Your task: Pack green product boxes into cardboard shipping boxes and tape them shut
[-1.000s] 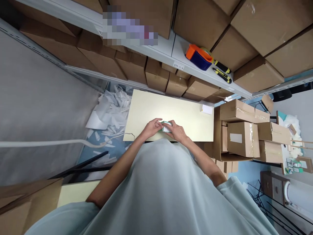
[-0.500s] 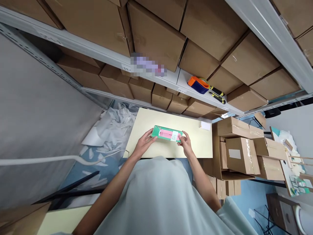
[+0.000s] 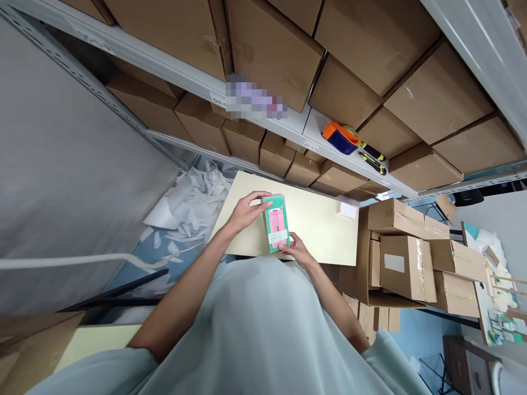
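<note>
Between my two hands is a small green box [image 3: 271,218] with a pink picture on its front and a white label low on it. It stands lengthwise, its long side running away from me, above the pale tabletop [image 3: 317,219]. My left hand [image 3: 248,211] grips the far end, thumb on the front and fingers round the top left corner. At the near end, my right hand [image 3: 298,250] pinches the lower right corner, its thumb near the label.
A small white item [image 3: 348,210] lies at the table's right corner. Stacked cardboard boxes [image 3: 405,263] stand to the right. On the shelf [image 3: 296,122] ahead are an orange and blue tape dispenser [image 3: 340,138] and yellow-black cutters [image 3: 373,163]. Crumpled white paper [image 3: 187,200] lies left.
The green box has turned from lying crosswise to lengthwise. My left hand has moved up to its far end, and my right hand has come down and left with the near end.
</note>
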`<action>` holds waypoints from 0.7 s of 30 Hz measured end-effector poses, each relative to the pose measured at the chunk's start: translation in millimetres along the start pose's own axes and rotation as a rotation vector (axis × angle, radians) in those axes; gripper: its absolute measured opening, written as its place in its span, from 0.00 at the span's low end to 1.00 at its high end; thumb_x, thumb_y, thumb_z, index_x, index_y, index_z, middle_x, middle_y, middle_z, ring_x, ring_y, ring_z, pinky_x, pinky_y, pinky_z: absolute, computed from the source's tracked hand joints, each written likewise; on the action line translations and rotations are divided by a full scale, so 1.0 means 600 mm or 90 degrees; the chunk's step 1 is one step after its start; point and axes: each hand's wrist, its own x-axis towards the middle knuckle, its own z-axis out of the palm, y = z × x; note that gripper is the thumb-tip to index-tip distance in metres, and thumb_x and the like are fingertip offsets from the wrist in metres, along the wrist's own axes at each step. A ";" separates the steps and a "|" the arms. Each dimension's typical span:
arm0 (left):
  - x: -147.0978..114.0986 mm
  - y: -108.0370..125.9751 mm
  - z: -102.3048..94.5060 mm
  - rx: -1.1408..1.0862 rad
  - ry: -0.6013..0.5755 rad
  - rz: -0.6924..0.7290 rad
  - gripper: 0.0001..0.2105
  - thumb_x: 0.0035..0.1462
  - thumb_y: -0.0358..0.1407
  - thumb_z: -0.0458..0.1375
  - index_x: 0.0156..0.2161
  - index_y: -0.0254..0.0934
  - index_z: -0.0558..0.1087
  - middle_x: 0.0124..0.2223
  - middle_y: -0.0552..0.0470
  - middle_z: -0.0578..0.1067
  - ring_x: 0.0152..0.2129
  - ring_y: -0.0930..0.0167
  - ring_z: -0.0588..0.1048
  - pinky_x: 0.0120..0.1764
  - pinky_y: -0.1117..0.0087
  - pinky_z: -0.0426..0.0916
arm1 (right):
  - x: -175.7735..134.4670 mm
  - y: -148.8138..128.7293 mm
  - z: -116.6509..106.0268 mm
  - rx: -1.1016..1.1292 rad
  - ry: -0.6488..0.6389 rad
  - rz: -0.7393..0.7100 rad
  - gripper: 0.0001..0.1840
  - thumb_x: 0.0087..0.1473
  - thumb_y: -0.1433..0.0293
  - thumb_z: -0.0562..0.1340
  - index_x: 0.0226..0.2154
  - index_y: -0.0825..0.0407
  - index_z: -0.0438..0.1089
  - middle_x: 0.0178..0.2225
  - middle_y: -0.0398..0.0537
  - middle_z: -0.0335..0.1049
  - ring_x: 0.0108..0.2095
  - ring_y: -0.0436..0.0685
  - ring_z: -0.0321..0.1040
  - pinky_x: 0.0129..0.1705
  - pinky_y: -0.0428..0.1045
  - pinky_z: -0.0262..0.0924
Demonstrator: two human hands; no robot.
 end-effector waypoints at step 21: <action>0.004 -0.005 0.070 0.095 0.219 0.015 0.27 0.58 0.49 0.70 0.60 0.41 0.79 0.66 0.40 0.76 0.63 0.55 0.76 0.64 0.55 0.73 | 0.038 -0.066 0.004 -0.533 0.185 -0.136 0.46 0.54 0.58 0.76 0.69 0.45 0.60 0.61 0.56 0.74 0.56 0.66 0.78 0.59 0.62 0.74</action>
